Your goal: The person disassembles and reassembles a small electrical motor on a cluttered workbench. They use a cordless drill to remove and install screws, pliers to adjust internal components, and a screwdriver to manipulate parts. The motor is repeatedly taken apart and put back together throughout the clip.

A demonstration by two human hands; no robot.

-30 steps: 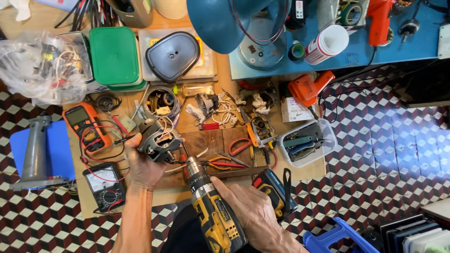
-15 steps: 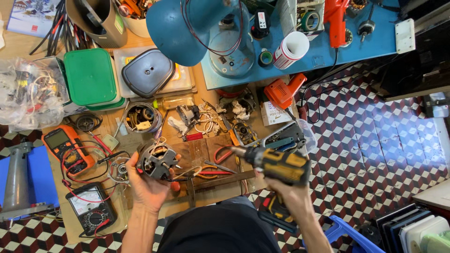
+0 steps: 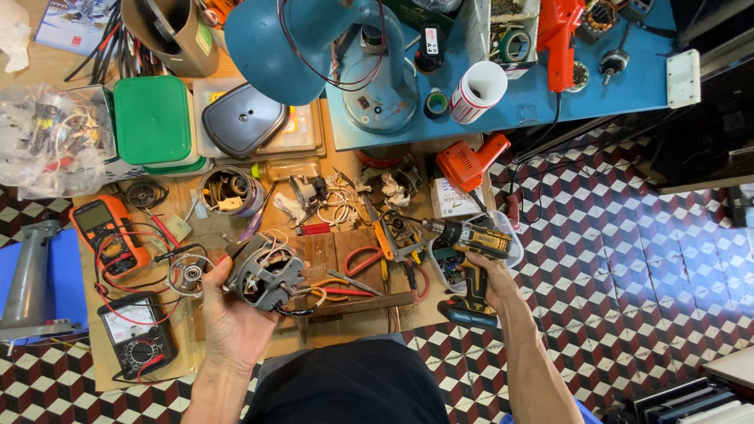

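Note:
My left hand (image 3: 228, 314) grips a grey electric motor (image 3: 267, 271) with coloured wires, held just above the low wooden workboard (image 3: 330, 330). My right hand (image 3: 483, 271) holds a yellow and black cordless drill (image 3: 467, 239) by its handle at the board's right edge, chuck pointing left toward pliers and cutters (image 3: 393, 243). The drill's battery base (image 3: 467, 310) hangs over the tiled floor.
An orange multimeter (image 3: 106, 235) and a black analog meter (image 3: 137, 334) lie at the left. A tin of parts (image 3: 228, 190), green-lidded box (image 3: 153, 122), blue fan housing (image 3: 314, 47), orange heat gun (image 3: 467, 161) and white cup (image 3: 479, 90) crowd the back.
My right hand has swung the drill from the middle front out to the right edge of the board. The left hand has kept hold of the motor. The view has shifted.

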